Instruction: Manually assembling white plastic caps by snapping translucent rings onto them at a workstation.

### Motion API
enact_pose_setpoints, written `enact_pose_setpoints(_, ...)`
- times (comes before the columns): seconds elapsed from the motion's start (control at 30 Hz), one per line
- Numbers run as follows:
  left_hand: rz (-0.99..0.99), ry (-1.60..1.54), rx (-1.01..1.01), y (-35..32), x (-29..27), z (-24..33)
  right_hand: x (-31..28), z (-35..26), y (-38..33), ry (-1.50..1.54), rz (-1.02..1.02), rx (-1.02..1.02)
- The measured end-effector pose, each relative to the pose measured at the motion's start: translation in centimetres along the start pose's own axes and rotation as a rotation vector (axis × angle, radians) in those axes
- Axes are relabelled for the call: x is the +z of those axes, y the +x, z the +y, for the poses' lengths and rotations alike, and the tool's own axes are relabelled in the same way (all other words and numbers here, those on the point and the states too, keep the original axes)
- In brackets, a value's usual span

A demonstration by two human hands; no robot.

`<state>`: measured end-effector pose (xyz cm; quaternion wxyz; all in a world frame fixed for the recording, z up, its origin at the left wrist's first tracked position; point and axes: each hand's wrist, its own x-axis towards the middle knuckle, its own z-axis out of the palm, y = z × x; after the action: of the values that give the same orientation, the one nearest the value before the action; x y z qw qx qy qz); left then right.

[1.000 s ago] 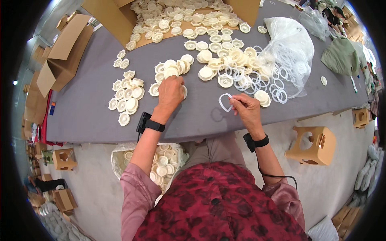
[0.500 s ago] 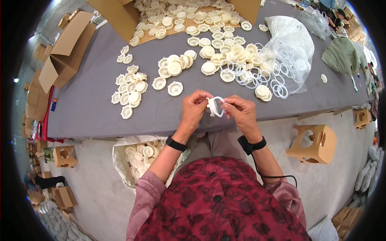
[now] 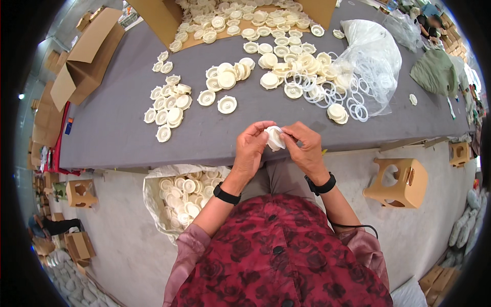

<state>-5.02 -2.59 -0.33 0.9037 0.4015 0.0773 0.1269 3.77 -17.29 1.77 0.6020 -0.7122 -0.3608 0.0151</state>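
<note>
Bare table (image 3: 123, 128) strip w/ caps (image 3: 166, 110) left, rings (image 3: 353, 100) right

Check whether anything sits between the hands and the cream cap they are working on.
Nothing visible does. The left hand and right hand both already grip the cream plastic cap directly, above the near edge of the grey table.

The cap (image 3: 274, 137) pinched between both hands looks like smooth, cream plastic with a dull sheen. The table (image 3: 117, 128) wears matt grey cloth. The bag (image 3: 376, 61) is glossy clear film; the box (image 3: 82, 56) is plain brown cardboard.
</note>
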Motion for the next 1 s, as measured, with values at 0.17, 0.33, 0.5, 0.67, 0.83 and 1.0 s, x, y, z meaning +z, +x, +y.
enact_pose_setpoints(0.17, 0.019, 0.072, 0.017, -0.6, 0.2, -0.1, 0.2, 0.1, -0.2, -0.035, 0.020, -0.031)
enact_pose_setpoints(0.33, -0.002, -0.016, -0.052, -1.0, -0.6, 0.0, 0.2, 0.7, -0.3, 0.094, 0.018, 0.179)
enact_pose_setpoints(0.5, -0.098, 0.025, -0.072, -1.5, -1.1, 0.4, 0.1, 1.0, 0.1, 0.263, -0.020, 0.348)
enact_pose_setpoints(0.67, -0.117, 0.190, -0.037, -1.6, -1.8, 0.5, 0.1, 1.5, 0.6, 0.375, -0.112, 0.494)
enact_pose_setpoints(0.83, -0.073, 0.202, 0.005, -1.7, -1.3, 0.6, 0.6, 2.4, 0.7, 0.379, -0.131, 0.577)
enact_pose_setpoints(1.0, -0.049, 0.303, 0.129, -1.8, -2.9, -0.5, 0.4, 2.2, 0.5, 0.474, -0.152, 0.555)
